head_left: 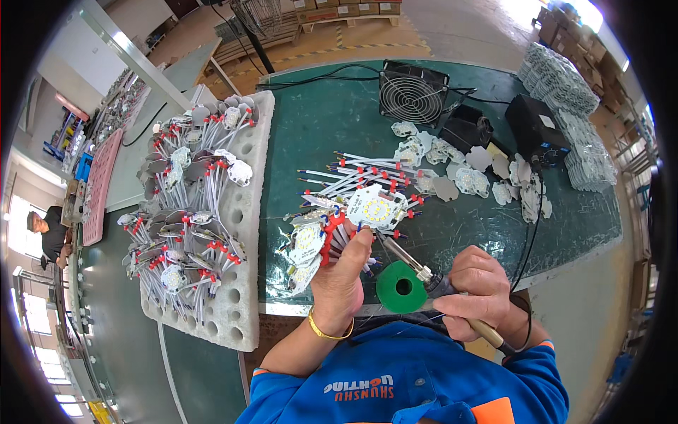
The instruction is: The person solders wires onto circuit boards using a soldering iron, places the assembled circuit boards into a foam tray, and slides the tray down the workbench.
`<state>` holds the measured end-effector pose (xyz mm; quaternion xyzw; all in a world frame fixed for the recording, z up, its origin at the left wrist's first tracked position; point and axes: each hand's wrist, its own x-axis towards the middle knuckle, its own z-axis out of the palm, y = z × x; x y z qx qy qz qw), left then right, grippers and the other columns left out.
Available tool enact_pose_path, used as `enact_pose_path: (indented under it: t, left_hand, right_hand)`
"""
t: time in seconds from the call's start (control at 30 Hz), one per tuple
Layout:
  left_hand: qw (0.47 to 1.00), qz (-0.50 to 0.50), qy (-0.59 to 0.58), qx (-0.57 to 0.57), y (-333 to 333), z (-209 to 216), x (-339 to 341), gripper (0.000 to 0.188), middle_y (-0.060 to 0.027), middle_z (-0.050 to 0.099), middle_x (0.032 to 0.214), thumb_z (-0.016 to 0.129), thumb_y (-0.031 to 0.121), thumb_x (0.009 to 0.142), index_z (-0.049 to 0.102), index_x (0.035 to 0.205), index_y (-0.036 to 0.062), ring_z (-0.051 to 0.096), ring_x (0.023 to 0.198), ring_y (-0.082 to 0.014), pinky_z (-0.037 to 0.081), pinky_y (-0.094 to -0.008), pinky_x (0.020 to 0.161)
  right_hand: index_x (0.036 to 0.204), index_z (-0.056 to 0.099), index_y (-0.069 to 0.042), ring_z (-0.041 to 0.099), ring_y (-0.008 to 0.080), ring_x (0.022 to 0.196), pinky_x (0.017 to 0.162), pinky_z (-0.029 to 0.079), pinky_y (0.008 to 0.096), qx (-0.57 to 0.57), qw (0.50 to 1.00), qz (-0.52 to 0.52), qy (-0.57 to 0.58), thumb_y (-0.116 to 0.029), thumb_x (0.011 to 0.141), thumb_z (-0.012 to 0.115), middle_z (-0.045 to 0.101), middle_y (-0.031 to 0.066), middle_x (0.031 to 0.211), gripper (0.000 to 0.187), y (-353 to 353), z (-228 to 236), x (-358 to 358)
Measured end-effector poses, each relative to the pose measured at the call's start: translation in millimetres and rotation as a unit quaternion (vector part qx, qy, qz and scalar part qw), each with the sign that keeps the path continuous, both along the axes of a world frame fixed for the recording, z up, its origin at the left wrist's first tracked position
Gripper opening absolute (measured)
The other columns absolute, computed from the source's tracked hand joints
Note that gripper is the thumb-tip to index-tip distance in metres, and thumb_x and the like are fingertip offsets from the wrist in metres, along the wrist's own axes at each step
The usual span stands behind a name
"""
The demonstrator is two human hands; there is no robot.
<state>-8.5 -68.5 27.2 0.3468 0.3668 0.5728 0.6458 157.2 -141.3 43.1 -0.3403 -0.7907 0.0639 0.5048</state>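
My left hand (339, 279) is closed round a bunch of white wires with red connectors. Several LED circuit boards (306, 244) fan out from that bunch. One white LED board (374, 207) lies uppermost at my left thumb, its yellow LEDs facing up. In my closed right hand (480, 290) is a soldering iron (412, 261), its metal tip pointing up and left to the lower edge of that board. Whether tip and board touch, I cannot tell. Below the iron sits a green solder spool (390, 291) at the table's near edge. More white wires (346, 169) lie beyond my left hand.
To the left, a white foam block (233, 279) with holes holds many wired boards. Loose boards (472, 180) lie scattered at the right. Behind them stand a black fan (413, 95) and a black box with a cable (535, 127). Stacked boards (583, 148) line the right edge. A person (51, 233) is far left.
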Motion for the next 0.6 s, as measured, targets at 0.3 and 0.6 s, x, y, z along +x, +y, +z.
enact_pose_path:
  t: [0.3, 0.6]
  left_hand:
    - [1.0, 0.001, 0.006, 0.016, -2.2, -1.4, -2.0, 0.009, 0.0008, 0.044, 0.063, 0.058, 0.005, 0.077, 0.051, 0.082, 0.0029, 0.037, 0.055, -0.0077, 0.031, -0.0229, 0.051]
    - [1.0, 0.01, -0.019, 0.003, -3.0, 3.3, 0.3, 0.01, -0.0001, 0.046, 0.062, 0.06, 0.004, 0.077, 0.05, 0.079, 0.0036, 0.038, 0.054, -0.0082, 0.033, -0.0237, 0.052]
  right_hand:
    - [0.08, 0.062, -0.009, 0.051, 0.0172, 0.054, 0.054, 0.043, 0.0303, -0.026, 1.0, -0.001, 0.008, -0.004, 0.053, 0.064, 0.049, 0.0019, 0.064, 0.028, -0.9, -0.2, -1.3]
    - [0.08, 0.062, -0.009, 0.051, 0.0174, 0.054, 0.054, 0.043, 0.0308, -0.029, 1.0, -0.001, 0.01, -0.002, 0.052, 0.064, 0.049, 0.0022, 0.064, 0.028, -1.4, -1.3, -1.8]
